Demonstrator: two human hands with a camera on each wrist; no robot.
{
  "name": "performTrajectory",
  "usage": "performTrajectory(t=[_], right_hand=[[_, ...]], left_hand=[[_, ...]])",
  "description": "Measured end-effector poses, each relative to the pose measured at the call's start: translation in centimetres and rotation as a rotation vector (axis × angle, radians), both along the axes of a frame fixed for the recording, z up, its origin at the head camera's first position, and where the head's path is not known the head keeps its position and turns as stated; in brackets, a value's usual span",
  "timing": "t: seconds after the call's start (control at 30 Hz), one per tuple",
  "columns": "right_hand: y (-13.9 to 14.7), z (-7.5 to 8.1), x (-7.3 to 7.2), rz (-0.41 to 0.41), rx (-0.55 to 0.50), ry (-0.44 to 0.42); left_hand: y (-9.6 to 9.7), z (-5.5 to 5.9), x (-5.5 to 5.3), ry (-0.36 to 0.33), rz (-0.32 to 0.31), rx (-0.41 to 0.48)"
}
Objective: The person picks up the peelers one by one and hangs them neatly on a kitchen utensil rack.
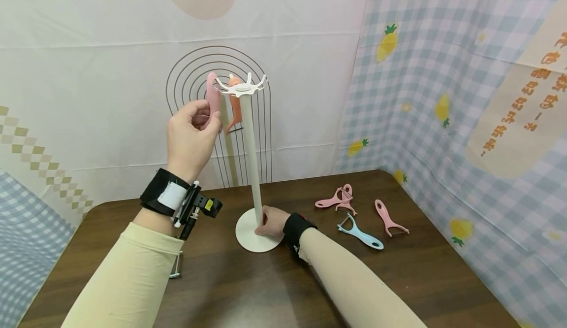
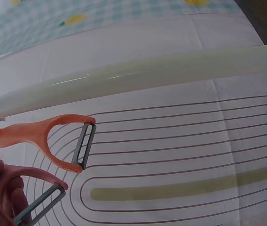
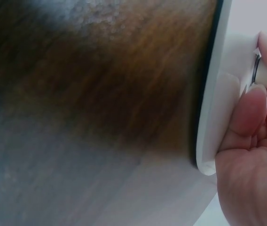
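Brown wood-grain table (image 1: 221, 288). We pinched pink plastic Y-shaped peeler (image 1: 213, 89) in left hand (image 1: 192, 133), nine o'clock of white hooked stand (image 1: 243, 89), seating unclear; right hand (image 1: 272, 220) gripped pole (image 1: 253, 163). Orange peeler (image 1: 236, 107) hung; three pink peelers (image 1: 384, 214), light-blue peeler (image 1: 367, 239) unhung, three o'clock.

The table (image 1: 212, 293) is brown with a wood grain and rounded far corners. A white stand (image 1: 252, 160) rests upright on it by a round base. To the right, two pink peelers (image 1: 329, 202) overlap, a blue peeler (image 1: 362, 234) lies with its blade end just beside them, and a third pink peeler (image 1: 385, 214) lies apart, farther right. Left of the stand, another peeler (image 1: 175, 272) is mostly hidden, one end showing.
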State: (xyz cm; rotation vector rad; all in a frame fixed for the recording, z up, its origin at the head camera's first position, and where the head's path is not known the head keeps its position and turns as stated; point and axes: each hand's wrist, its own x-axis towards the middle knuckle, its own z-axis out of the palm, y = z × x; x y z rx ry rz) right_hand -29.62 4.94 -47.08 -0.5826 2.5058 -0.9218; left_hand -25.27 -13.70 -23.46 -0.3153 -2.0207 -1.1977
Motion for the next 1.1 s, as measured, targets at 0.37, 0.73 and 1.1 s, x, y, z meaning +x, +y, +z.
performTrajectory(t=[0.37, 0.73, 1.1], right_hand=[[0.0, 0.3, 0.3, 0.003, 0.006, -0.005], [0.0, -0.1, 0.1, -0.005, -0.003, -0.011], [0.0, -0.5, -0.4, 0.007, 0.011, 0.013]], left_hand=[[0.2, 0.0, -0.2, 0.017, -0.006, -0.038], [0.4, -0.3, -0.1, 0.02, -0.004, -0.11], [-1.5, -2.7, 0.6, 0.057, -0.054, -0.199]])
